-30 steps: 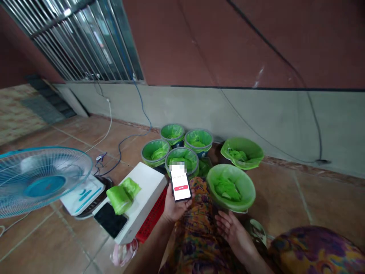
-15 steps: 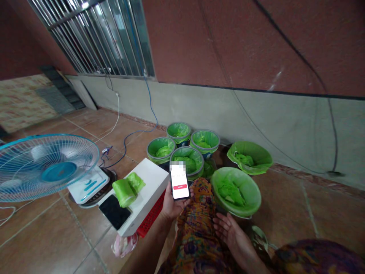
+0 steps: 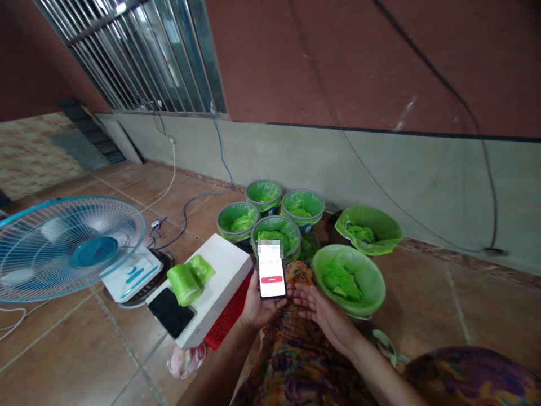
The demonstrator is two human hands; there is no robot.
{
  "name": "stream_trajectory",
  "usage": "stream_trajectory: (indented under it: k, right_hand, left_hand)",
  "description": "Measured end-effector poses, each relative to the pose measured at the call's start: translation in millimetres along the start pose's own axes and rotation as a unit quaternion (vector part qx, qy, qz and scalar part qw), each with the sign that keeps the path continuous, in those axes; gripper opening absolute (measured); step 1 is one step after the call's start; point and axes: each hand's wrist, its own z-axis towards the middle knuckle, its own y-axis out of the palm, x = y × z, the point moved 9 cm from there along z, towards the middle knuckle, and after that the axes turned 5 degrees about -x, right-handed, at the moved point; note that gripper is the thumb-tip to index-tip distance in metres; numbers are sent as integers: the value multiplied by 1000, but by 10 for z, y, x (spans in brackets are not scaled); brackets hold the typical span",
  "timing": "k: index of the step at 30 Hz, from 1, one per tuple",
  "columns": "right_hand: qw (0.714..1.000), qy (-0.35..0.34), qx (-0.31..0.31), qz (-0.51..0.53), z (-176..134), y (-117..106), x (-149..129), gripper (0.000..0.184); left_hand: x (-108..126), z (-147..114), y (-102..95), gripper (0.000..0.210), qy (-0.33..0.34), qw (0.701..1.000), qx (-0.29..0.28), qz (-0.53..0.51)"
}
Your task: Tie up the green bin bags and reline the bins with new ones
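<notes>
A smartphone (image 3: 271, 277) with a lit white screen and a red button rests in my left hand (image 3: 257, 307), its fingers wrapped round the lower edge. Just right of the phone is my right hand (image 3: 316, 313), palm turned toward it, fingers stretched out, holding nothing. Both hands are above my patterned clothing (image 3: 296, 361). On the white box (image 3: 226, 259) to the left lie a roll of green plastic bags (image 3: 186, 285) and a second, dark-screened phone (image 3: 171, 313).
A blue fan (image 3: 93, 252) stands at the left. Several bins lined with green bags stand ahead, among them a wide bin (image 3: 372, 270) at my right and another (image 3: 389, 223) near the wall. A red basket (image 3: 226, 316) is under the box. A blue cable (image 3: 220, 146) crosses the floor.
My right hand has moved up and left, closer to the phone. The phone in my left hand has shifted slightly to the right.
</notes>
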Motion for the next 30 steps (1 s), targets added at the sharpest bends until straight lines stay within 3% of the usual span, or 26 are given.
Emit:
stream_trajectory:
  k: [11, 20, 24, 30]
  right_hand:
    - [1000, -5, -29, -7, 35, 107, 98, 56]
    - [1000, 6, -13, 2, 60, 178, 102, 55]
    - [999, 27, 13, 40, 48, 68, 238, 51]
    - [996, 52, 61, 35, -107, -218, 459, 49]
  left_hand:
    - [17, -28, -65, 71, 3, 1000, 16, -2]
    - [36, -31, -87, 67, 12, 999, 3, -34]
    - [238, 58, -385, 66, 57, 994, 26, -87]
    - [630, 142, -1168, 61, 150, 966, 136, -160]
